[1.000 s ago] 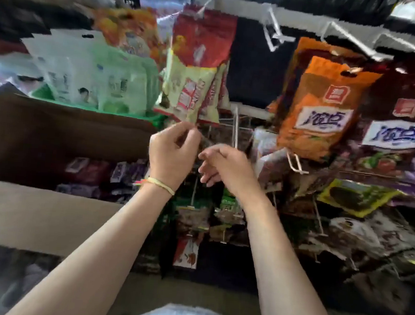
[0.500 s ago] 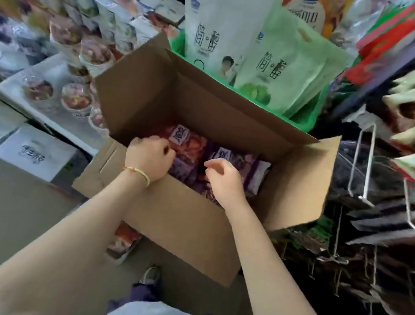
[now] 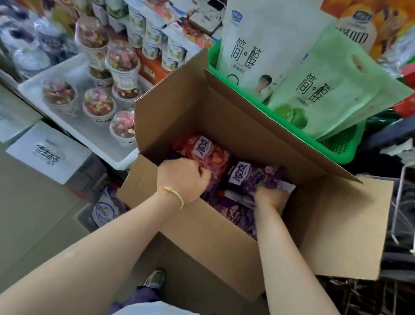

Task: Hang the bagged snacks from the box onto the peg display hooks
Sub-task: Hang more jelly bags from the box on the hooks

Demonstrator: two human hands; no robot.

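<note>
- Against half a second before, I saw both hands sunk deeper into the cardboard box; a second before, they had been up at the peg hooks, pinching at a hanging bag.
- The left hand had shifted from the near rim onto the red snack bag, its fingers curled down over that bag's near edge.
- The right hand had pushed down among the purple snack bags; its fingers were buried between the packs, so I could not tell whether they gripped one.
- The bagged snacks lay flat inside the box, red pack at the far left, purple packs beside it and beneath the right hand, all below the open flaps.
- A white wire peg hook stood at the right, past the box's right flap, well apart from both hands.
- Behind the box sat a green basket holding pale green and white pouches; to the left, a white tray carried lidded cups.
</note>
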